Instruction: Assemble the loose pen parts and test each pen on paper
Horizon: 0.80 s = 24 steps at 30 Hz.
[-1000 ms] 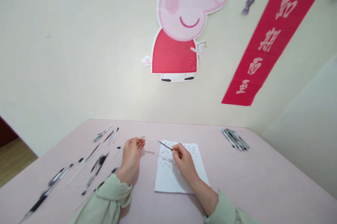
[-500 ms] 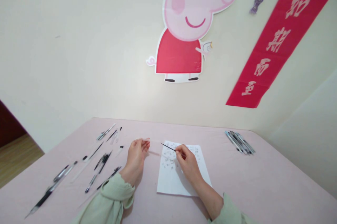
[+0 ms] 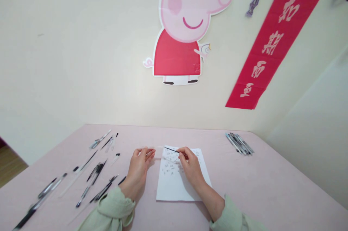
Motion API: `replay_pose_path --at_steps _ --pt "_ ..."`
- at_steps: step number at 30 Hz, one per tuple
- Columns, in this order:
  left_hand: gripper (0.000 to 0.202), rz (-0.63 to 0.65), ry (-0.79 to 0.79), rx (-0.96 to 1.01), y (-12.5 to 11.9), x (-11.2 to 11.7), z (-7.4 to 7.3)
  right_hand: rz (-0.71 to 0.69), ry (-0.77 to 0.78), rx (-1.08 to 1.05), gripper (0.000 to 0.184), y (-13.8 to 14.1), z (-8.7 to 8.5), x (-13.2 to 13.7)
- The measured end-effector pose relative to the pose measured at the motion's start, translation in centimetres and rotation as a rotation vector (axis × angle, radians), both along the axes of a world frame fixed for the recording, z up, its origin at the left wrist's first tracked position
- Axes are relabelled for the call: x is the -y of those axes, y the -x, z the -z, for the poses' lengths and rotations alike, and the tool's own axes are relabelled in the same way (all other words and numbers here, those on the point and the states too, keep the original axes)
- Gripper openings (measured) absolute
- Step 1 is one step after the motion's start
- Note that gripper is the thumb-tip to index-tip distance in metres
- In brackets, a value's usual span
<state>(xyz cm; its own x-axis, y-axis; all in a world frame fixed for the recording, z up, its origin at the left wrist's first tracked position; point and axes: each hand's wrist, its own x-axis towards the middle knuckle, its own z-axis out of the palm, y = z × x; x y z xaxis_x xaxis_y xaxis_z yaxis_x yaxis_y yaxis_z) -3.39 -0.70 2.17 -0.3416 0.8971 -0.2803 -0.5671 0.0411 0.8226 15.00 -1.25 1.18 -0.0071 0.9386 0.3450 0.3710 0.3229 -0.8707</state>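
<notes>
My left hand [image 3: 140, 166] pinches a clear pen barrel [image 3: 154, 148] that points right, just above the pink table [image 3: 258, 184]. My right hand [image 3: 190, 166] pinches a thin black refill [image 3: 171, 149] whose tip points left toward the barrel's open end. The two tips are close together, a small gap apart. Both hands hover over the left part of a white sheet of paper [image 3: 176, 184] covered with small scribbles.
Several pens and loose pen parts [image 3: 89, 176] lie scattered on the table's left side. A bundle of finished pens [image 3: 239, 143] lies at the back right. A pig cut-out [image 3: 187, 24] and a red banner [image 3: 269, 42] hang on the wall behind.
The refill tip and the barrel end have come closer together. My view shifted slightly; the hands stayed over the paper.
</notes>
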Motion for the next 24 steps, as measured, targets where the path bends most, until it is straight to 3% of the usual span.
replay_pose_path --at_steps 15,21,24 --pt "0.012 0.006 -0.005 -0.016 0.0 -0.2 0.8 0.014 -0.081 0.061 0.021 -0.7 0.1 -0.6" --pt "0.016 0.068 -0.006 0.085 -0.4 -0.1 1.0 0.004 -0.081 0.091 0.021 -0.6 0.0 -0.5" --pt "0.017 0.105 -0.006 0.063 -0.8 0.1 1.2 -0.065 -0.087 0.112 0.024 -0.3 0.0 -0.2"
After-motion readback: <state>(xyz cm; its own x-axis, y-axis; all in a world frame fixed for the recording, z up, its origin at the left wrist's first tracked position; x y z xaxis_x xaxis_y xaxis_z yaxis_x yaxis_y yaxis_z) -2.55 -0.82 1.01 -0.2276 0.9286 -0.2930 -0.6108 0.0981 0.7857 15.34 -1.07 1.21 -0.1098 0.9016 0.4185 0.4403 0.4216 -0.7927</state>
